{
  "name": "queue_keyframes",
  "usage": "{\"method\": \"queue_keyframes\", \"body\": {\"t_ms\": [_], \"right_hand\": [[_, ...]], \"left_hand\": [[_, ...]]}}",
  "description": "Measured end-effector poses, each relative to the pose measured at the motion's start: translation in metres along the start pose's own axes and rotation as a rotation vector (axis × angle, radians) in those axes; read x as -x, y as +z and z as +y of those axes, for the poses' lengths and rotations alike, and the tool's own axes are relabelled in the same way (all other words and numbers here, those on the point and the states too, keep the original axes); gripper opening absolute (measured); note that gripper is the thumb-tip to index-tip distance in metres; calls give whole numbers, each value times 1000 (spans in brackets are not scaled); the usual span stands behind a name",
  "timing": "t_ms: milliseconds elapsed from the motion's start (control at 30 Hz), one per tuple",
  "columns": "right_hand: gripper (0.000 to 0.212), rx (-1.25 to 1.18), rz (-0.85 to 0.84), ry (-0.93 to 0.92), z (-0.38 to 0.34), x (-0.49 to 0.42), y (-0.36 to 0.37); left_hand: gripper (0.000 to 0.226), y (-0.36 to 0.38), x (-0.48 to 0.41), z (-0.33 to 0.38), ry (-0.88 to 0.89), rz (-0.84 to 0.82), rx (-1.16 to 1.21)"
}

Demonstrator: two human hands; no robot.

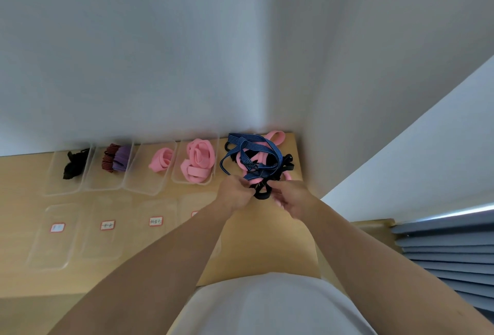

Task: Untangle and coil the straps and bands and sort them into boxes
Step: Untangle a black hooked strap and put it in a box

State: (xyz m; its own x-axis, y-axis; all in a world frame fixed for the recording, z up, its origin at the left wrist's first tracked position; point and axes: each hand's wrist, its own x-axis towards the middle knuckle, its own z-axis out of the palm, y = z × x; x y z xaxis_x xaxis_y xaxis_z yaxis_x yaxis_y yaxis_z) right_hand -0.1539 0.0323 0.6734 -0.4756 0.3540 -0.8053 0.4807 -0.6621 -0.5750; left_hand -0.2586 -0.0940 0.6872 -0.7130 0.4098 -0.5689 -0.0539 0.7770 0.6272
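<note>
Near the right end of the pale wooden table (254,241), left hand (235,195) and right hand (290,198) each pinch a limp black elastic band (260,195). Just beyond, toward the wall (187,67), the tangle of blue-striped, pink and black straps (256,159) looks light and floppy; gripping close beside each crossing seems wisest.

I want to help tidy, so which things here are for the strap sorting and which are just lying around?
For the job: the tangled straps gripped by the left hand and right hand; the four clear boxes holding sorted bands.
Just lying about: the labelled lids on the table; the window blind.
</note>
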Motion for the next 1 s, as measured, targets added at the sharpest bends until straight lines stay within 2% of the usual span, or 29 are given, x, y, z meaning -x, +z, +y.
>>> {"method": "queue_keyframes", "body": {"t_ms": [100,167,233,300,400,633,800,867,1000], "right_hand": [[33,-2,0,-40,-3,7,1],[18,9,-60,-86,-3,12,2],[13,21,-136,-125,-3,16,2],[21,15,-219,-165,-4,21,-1],[27,-19,-314,-199,-14,29,-7],[27,150,-373,-354,-58,58,-10],[24,151,-448,-474,-91,92,-2],[29,137,-480,-485,-102,107,3],[26,128,-523,-518,-120,135,16]], "left_hand": [[26,2,3,1,-7,14,-2],[22,3,6,3,20,48,-41],[16,4,8,7,74,71,-69],[15,6,13,13,138,59,-20],[29,6,22,26,184,23,140],[31,-21,45,74,172,-40,536],[34,-54,56,99,239,-186,606],[31,-65,61,105,268,-225,651],[29,-82,82,122,294,-313,764]]}}
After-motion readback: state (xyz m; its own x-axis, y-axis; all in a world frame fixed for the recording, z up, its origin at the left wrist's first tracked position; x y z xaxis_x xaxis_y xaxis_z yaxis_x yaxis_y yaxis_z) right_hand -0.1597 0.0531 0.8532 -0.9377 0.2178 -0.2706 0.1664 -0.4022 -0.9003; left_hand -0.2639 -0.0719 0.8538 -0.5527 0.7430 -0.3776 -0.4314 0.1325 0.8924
